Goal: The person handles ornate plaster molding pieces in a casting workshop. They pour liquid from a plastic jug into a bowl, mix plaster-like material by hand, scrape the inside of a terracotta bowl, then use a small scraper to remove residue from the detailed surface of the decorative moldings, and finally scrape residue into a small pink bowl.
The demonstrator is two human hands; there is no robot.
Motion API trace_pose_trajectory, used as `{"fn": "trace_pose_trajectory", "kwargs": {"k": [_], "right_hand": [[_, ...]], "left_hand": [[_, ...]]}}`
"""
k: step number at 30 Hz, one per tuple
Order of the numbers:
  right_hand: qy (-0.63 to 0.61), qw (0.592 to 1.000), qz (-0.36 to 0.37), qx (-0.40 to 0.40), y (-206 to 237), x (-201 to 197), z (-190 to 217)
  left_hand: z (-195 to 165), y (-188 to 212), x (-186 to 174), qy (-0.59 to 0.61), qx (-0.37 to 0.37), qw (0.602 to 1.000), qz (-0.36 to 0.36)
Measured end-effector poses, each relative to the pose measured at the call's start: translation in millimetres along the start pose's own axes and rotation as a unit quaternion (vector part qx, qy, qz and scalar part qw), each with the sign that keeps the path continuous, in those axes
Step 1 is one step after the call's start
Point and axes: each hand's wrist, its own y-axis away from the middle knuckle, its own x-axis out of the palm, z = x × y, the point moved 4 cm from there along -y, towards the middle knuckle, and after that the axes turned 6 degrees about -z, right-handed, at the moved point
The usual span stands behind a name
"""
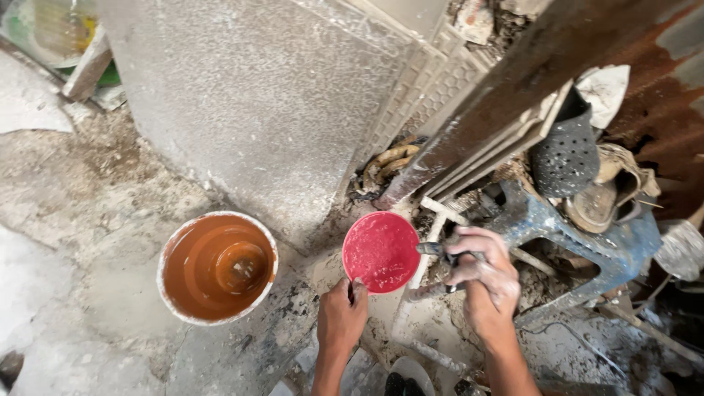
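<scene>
— Red bowl (380,251): where is it?
— On the dusty floor (95,213), its near rim pinched in the left hand (342,314) grip.
— The right hand (485,273)?
— Its grip is clamped on a metal tool (434,249) beside the bowl. An orange bucket (217,268) stands farther left.

Soft, even daylight falls over my view, with no hard shadows. The pale slab (249,95) and floor (88,191) look slightly washed out. The far right sinks into dark. Edges bend outward from the wide lens, and corners blur a little.
</scene>
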Motion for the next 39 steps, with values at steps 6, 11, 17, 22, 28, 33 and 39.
{"fn": "trace_pose_trajectory", "kwargs": {"k": [6,11,17,22,28,33,39], "right_hand": [[-0.149,0.985,-0.026,-0.086,39,1,36],[-0.445,0.893,-0.005,0.057,112,99,2],[-0.287,0.697,0.29,0.589,177,269,-67],[-0.33,0.534,0.371,0.684,182,323,-61],[-0.361,0.542,0.384,0.654,188,354,-62],[-0.297,0.569,0.412,0.647,202,362,-58],[-0.28,0.559,0.453,0.635,215,358,-49]], "left_hand": [[32,0,-44,0.024,-0.035,0.997,-0.07],[66,2,-92,0.014,-0.028,0.98,-0.196],[114,10,-141,0.005,-0.094,0.953,-0.288],[157,20,-162,-0.01,-0.175,0.933,-0.316],[175,41,-166,0.007,-0.225,0.906,-0.358],[162,57,-176,0.007,-0.275,0.893,-0.356],[147,69,-194,-0.036,-0.304,0.882,-0.359]]}}
